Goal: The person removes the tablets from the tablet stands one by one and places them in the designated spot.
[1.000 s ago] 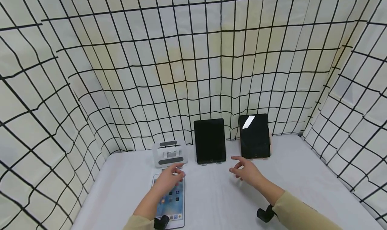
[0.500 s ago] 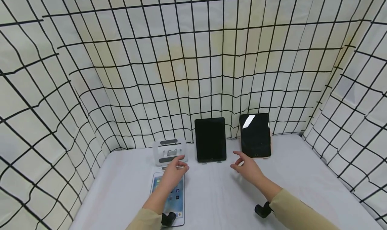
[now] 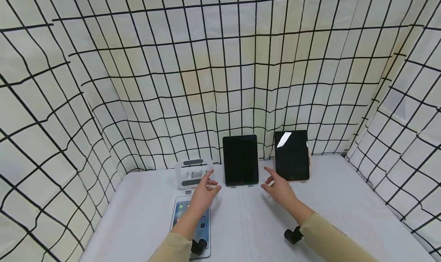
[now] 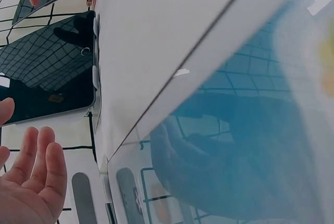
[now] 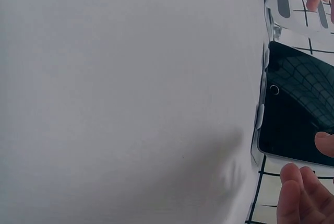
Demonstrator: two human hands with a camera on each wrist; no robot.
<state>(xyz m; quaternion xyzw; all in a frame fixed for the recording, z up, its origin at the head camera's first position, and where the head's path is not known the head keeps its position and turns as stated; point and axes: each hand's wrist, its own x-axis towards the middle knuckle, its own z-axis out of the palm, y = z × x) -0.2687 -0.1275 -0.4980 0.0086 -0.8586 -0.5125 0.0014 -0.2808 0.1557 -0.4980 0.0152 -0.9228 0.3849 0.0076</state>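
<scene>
A black tablet (image 3: 240, 160) stands propped on a stand at the back middle, screen dark. Just off its lower left corner hovers my left hand (image 3: 204, 193), index finger pointing forward and thumb apart. My right hand (image 3: 281, 191) mirrors it off the lower right side, fingers likewise parted. Nothing sits in either hand. In the left wrist view, the left fingers (image 4: 56, 169) show a gap from the tablet's edge; the right wrist view has the right fingers (image 5: 290, 195) beside its near edge. A white tablet (image 3: 204, 231) with a lit screen lies flat, partly under my left forearm.
A white tablet stand (image 3: 193, 174) with grey pads stands at the back left, behind the flat tablet. Another dark tablet (image 3: 292, 156) leans on a pinkish stand at the back right. A white cloth covers the table (image 3: 248, 223); black-gridded white fabric (image 3: 227, 70) walls in the sides.
My left hand has moved right and forward from above the flat tablet to beside the middle tablet. The right hand has shifted slightly forward. Neither has taken hold of anything.
</scene>
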